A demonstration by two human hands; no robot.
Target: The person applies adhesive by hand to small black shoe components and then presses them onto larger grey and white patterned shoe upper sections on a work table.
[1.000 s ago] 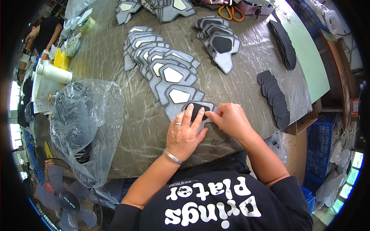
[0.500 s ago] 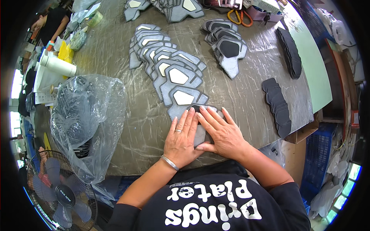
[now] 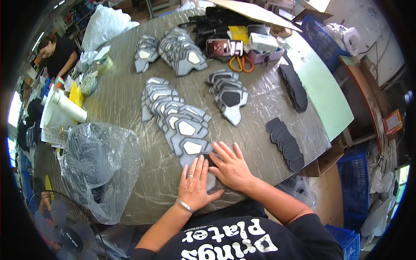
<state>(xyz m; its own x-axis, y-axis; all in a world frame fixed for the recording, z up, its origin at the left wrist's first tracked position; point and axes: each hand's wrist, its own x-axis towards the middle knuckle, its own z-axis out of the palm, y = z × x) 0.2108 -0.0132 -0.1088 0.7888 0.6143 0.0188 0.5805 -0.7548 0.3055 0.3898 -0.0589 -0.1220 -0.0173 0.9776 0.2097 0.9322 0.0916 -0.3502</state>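
Note:
My left hand (image 3: 195, 185) lies flat with its fingers stretched out, a ring and a silver bracelet on it. Beside it my right hand (image 3: 232, 170) is also flat, fingers spread. Both press on a grey shaped padded piece (image 3: 211, 181) with a black patch, near the table's front edge; the hands cover much of it. Just beyond, an overlapping row of grey pieces with white patches (image 3: 188, 129) runs away to the far left. Right of that row lies a smaller stack of grey pieces with black patches (image 3: 230, 99).
Stacks of black patches (image 3: 286, 145) lie on the right. Further back are more grey pieces (image 3: 182, 50), orange-handled scissors (image 3: 241, 64) and a phone (image 3: 224, 48). A clear plastic bag (image 3: 99, 164) sits at left, above a fan (image 3: 65, 234). Another person (image 3: 58, 56) is far left.
The view has tilted up, showing more of the table's far side. My hands stay flat on the grey piece; they have shifted slightly, the right hand's fingers a little further apart from the left's.

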